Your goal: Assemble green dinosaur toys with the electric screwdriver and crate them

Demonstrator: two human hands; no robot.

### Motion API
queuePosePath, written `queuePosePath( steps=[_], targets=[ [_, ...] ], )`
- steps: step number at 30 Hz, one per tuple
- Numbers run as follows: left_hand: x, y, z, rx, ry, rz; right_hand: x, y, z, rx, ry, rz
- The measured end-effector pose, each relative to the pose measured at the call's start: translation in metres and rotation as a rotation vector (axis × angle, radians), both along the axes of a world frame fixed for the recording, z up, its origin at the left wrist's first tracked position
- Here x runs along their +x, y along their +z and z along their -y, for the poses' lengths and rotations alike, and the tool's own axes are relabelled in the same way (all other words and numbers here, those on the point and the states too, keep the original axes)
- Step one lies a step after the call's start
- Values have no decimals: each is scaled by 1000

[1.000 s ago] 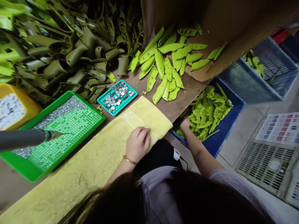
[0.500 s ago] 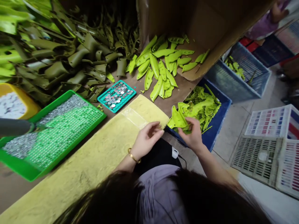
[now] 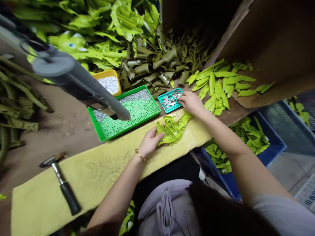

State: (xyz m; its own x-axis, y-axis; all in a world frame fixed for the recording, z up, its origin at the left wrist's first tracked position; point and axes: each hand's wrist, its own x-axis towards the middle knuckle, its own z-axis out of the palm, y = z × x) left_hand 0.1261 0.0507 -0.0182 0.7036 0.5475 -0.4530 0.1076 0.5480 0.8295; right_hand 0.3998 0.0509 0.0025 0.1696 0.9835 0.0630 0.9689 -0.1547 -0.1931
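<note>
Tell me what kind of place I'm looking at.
Probably a workshop or small factory bench for assembling plastic parts: heaped olive parts, a green tray of small metal pieces, and a hammer on a yellow pad.

Ribbed green shell (image 3: pixel 172 129), silvery discs (image 3: pixel 168 101) in tray (image 3: pixel 176 107)

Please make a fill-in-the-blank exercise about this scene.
The hand at the teal tray is the person's ____ one.
The bracelet is on the person's ____ side.
The tool on the yellow mat is a ____.
In size, the teal tray is ____ than the green tray.
Missing: right; left; hammer; smaller.
</note>
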Motion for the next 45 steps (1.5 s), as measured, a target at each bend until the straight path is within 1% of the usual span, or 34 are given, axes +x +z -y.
queuePosePath(
  steps=[2,4,5,7,9,10,12,15,18,20,22,25,27,28,30,32,34,36,38,40,45],
  targets=[
    [2,-1,2,28,1,14,-4,2,1,-8,-19,25],
    [4,-2,3,36,19,13,-14,12,12,30,-53,-16],
    [4,-2,4,33,26,12,-22,17,20,60,-36,-66],
    [5,-2,4,26,29,13,-41,25,36,139,84,-184],
    [5,-3,4,28,24,20,-61,24,52,213,238,-246],
    [5,-4,4,36,22,25,-69,21,59,243,280,-242],
    [5,-5,3,57,22,35,-78,13,68,289,303,-192],
    [5,-6,3,59,22,43,-74,7,64,319,267,-147],
    [5,-6,3,38,13,45,-56,5,40,305,154,-162],
    [5,-4,3,35,21,41,-45,1,19,225,100,-163],
    [5,-2,4,23,38,39,-38,-6,0,126,102,-156],
    [6,-1,6,1,41,38,-38,-10,-13,43,119,-152],
    [6,-2,6,-1,43,37,-41,-5,-10,42,121,-155],
    [6,-2,7,0,48,37,-44,0,-5,67,122,-162],
    [6,-3,7,-6,54,39,-51,11,11,159,143,-187],
    [6,-3,7,-15,59,43,-59,19,29,260,203,-219],
    [7,-3,7,-17,60,48,-68,20,46,322,265,-221],
    [7,-3,7,1,57,52,-75,14,57,343,288,-203],
    [7,-3,8,46,60,53,-78,8,63,347,286,-190],
    [6,-4,9,122,78,47,-79,7,66,352,299,-201],
    [0,1,12,388,91,-6,-78,19,69,486,300,-201]
  ],
)
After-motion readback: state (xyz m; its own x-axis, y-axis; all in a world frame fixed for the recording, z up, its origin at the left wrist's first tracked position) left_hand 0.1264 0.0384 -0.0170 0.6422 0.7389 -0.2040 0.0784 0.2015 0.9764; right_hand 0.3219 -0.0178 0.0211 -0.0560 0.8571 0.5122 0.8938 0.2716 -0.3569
